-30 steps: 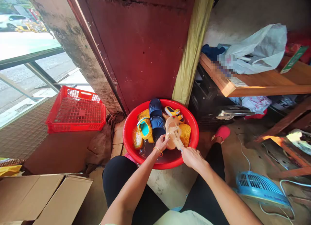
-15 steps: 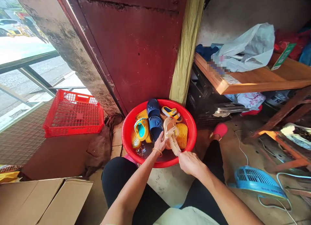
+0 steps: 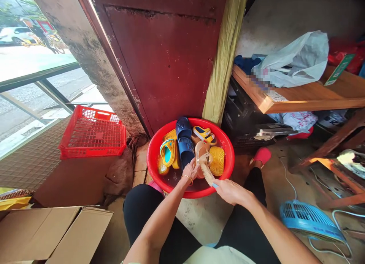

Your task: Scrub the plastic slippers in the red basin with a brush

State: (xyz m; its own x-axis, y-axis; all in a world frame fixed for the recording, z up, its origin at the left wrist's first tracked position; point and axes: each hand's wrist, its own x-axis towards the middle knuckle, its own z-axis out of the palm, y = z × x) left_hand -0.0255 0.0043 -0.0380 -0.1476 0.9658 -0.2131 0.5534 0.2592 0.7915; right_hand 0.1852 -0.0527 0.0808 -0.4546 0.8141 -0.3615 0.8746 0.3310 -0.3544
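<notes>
Over a red basin (image 3: 151,157) of dark water, my left hand (image 3: 191,172) grips a beige sandal (image 3: 202,148) by its near end. My right hand (image 3: 231,190) is closed round the handle of a scrubbing brush (image 3: 207,173), whose pale bristles touch the sandal. Navy slippers (image 3: 184,136) lie one behind the other left of the sandal. A yellow clog with a teal inside (image 3: 168,152) sits at the basin's left, a yellow and navy sandal (image 3: 204,135) at the back right, and a yellow sole (image 3: 217,161) at the right.
A red plastic crate (image 3: 94,133) stands on the left, above an open cardboard box (image 3: 37,231). A maroon door (image 3: 165,59) rises behind the basin. To the right are a wooden table (image 3: 308,104) with a plastic bag and a blue fan (image 3: 310,220) with its cord.
The camera view has shifted slightly, moving the scene right. The brush has moved a little on the sandal, and a blue part of its handle now shows. Both hands keep their hold.
</notes>
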